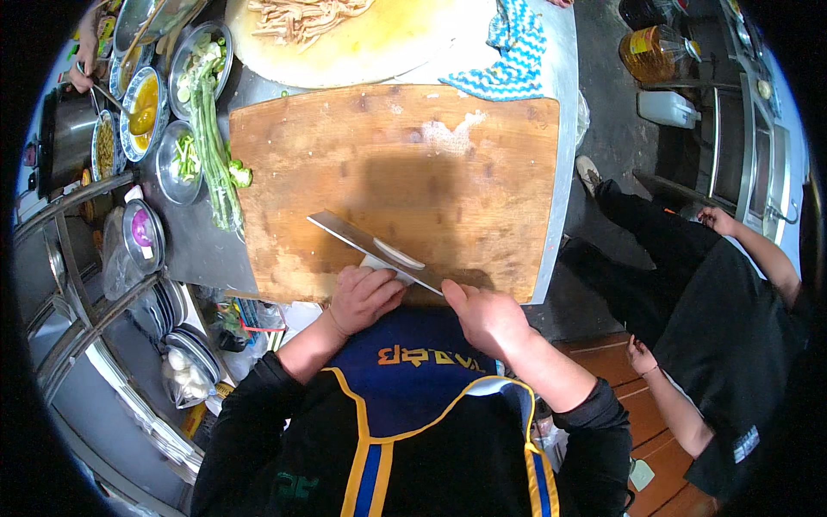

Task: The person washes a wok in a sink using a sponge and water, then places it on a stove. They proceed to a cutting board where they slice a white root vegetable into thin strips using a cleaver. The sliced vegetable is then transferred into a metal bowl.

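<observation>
My right hand [488,320] grips the handle of a cleaver [349,235], whose wide blade slants up to the left over the wooden cutting board [310,168]. On the blade's face lies a thin pale slice [398,254]. With fingers curled, my left hand [367,297] holds a whitish piece of food [370,262] against the near side of the blade, at the board's front edge. Most of that piece is hidden by my fingers and the blade; its kind cannot be told.
Left of the board lie long green beans [210,148], beside a metal bowl [173,187] of chopped greens. Behind is a round board [362,64] with pale strips, plus a blue-and-white cloth [517,58]. Another person [730,310] stands right; a hand [81,79] holds a ladle at upper left.
</observation>
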The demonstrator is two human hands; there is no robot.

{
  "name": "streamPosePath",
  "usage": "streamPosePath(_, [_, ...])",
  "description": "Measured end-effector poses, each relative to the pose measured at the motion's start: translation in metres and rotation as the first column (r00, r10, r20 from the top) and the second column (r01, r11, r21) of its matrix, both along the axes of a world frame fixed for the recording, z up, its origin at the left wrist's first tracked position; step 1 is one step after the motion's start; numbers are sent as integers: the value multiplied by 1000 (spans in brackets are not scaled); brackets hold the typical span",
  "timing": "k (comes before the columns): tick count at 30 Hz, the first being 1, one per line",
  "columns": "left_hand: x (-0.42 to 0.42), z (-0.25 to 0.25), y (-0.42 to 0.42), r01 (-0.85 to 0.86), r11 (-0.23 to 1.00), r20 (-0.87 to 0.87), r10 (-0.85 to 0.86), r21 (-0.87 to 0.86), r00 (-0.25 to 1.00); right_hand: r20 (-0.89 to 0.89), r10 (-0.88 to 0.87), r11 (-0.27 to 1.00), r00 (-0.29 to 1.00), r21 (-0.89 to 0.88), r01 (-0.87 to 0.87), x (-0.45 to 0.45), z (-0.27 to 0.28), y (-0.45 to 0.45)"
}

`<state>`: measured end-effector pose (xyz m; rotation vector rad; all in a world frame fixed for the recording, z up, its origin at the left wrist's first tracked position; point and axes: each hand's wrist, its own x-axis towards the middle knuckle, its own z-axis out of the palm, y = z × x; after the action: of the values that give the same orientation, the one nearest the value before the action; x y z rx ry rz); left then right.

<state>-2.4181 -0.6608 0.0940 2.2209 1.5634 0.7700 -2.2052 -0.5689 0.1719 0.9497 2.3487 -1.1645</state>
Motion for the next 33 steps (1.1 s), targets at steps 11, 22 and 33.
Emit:
streamPosePath(11, [-8, -42, -43, 8, 942, 222, 71, -336, 972, -26, 60, 996, 998, 74, -58, 46, 76, -6])
streamPosePath(22, [-5, -39, -43, -42, 928, 237, 138, -371, 962, -25, 59, 996, 998, 68, -57, 39, 71, -5])
streamPosePath(33, [-1, 5, 5, 24, 1000, 20, -25, 6, 1000, -64, -7, 993, 998, 118, 15, 8, 1, -7])
